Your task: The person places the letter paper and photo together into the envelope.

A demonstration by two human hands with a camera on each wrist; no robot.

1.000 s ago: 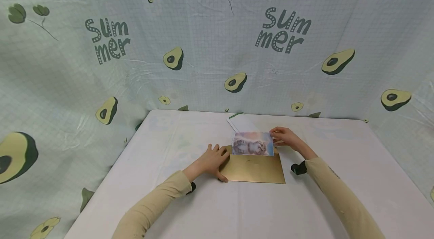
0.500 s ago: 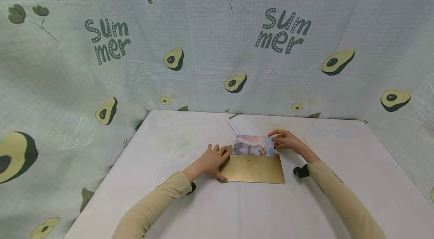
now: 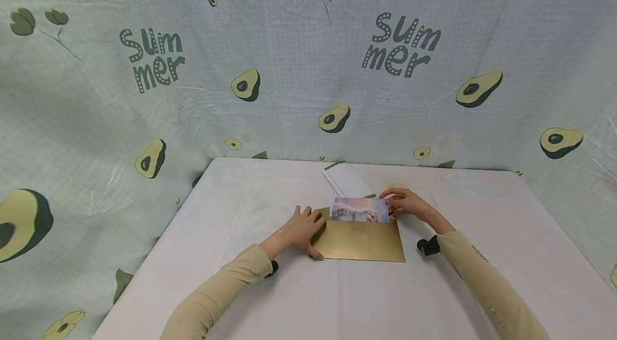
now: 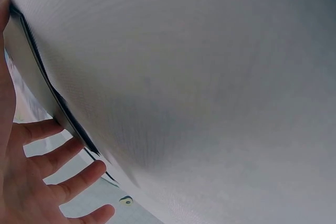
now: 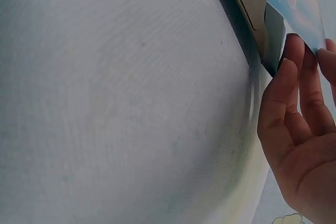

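A gold envelope (image 3: 359, 242) lies on the white table with its mouth at the far side. A picture card (image 3: 359, 210) in pink and blue stands partly inside it, only its upper part showing. My right hand (image 3: 407, 203) pinches the card's right end between thumb and fingers. In the right wrist view, two blue layers of the card (image 5: 299, 1) part near the fingertips. My left hand (image 3: 303, 230) rests on the envelope's left side, fingers spread. Its thumb presses the near corner and its fingertips touch near the far corner, as the left wrist view shows.
White sheets with green ends (image 3: 348, 179) lie flat behind the envelope. The white table (image 3: 270, 195) meets a curtain (image 3: 289, 61) printed with avocados at its back edge. Black wrist straps (image 3: 428, 246) stick out below the sleeves.
The card has slid down into the envelope, so less of it shows above the mouth. My right hand has moved down with it and slightly left. The left hand stays put.
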